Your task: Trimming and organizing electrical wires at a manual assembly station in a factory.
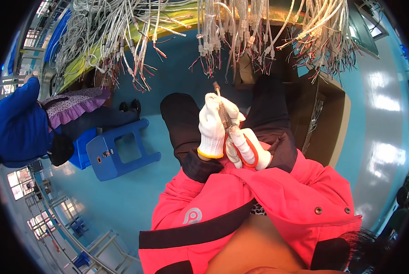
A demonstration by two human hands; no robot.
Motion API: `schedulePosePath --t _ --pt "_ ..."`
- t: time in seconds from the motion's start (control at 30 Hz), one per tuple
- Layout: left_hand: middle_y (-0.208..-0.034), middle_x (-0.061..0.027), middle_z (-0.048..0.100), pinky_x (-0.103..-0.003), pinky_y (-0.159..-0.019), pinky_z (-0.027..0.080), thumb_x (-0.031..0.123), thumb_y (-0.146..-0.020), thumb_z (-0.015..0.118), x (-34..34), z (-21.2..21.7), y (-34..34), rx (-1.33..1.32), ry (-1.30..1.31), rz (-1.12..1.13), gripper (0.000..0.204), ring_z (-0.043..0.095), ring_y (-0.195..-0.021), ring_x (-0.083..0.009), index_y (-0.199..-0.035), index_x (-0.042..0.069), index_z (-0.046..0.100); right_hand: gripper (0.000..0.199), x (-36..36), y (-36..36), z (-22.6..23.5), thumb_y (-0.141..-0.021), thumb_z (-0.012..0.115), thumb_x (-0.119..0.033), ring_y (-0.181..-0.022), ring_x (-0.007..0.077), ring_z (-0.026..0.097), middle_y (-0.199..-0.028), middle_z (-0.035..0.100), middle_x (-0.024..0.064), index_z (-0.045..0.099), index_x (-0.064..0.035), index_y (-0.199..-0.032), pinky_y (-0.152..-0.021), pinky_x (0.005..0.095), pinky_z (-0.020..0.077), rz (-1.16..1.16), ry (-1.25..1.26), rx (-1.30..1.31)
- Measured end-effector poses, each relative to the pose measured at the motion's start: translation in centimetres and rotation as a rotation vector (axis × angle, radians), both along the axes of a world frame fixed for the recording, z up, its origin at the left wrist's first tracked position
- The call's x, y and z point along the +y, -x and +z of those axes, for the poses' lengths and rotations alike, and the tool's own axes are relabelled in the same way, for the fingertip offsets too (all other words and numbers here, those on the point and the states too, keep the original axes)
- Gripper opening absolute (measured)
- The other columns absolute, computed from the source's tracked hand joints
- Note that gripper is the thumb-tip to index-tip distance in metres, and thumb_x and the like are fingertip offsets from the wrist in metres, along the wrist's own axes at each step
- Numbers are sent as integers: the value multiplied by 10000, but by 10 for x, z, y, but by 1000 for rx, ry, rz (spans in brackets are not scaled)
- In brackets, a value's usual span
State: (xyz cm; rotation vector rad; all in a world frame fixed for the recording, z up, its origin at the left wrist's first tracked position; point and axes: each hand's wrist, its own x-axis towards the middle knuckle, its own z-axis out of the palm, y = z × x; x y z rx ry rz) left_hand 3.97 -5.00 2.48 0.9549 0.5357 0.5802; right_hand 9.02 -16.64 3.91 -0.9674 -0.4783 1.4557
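Scissors (241, 145) with orange handles sit gripped in the gloved right hand (246, 148), blades hidden behind the left hand (212, 125), which clasps a thin cable end (220, 102) below the hanging wires (222, 32).

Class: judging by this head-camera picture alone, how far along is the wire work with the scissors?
Done: cannot tell; no finished pile shows. In hand: the gloved left hand grips one wire piece upright, and the right hand holds orange-handled scissors against it. Left: many bundles of hanging wires with loose red and black ends.
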Motion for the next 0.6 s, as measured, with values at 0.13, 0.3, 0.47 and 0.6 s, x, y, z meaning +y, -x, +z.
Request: schedulePosePath --t 0.13,0.3,0.47,0.6 --pt "-582 -166 565 -249 -421 381 402 -962 317 -1 1 1 47 -12 5 456 453 -422 -154 -753 35 488 572 -1 2 4 -948 341 -472 -457 138 466 -519 477 45 458 -58 -571 -473 246 383 -30 37 -7" --pt "-615 -161 570 -253 -444 409 411 -958 313 -6 -1 1 16 -164 -38 446 484 -440 -163 -781 32 468 557 -7 8 1 -954 340 -450 -453 136 462 -529 486 48 467 -56 -581 -463 246 378 -85 22 12" --pt "-624 -155 565 -264 -476 445 405 -958 308 -3 -6 6 11 -148 -103 433 525 -473 -179 -833 20 464 561 -8 8 -6 -949 342 -463 -447 136 454 -545 495 51 475 -51 -592 -457 248 375 -95 -9 65" --pt "-610 -140 555 -273 -485 456 380 -959 326 3 -18 11 5 -159 -154 407 536 -486 -191 -859 13 468 562 -7 11 -4 -949 340 -463 -447 139 454 -539 485 50 474 -50 -592 -459 248 376 -112 41 99"
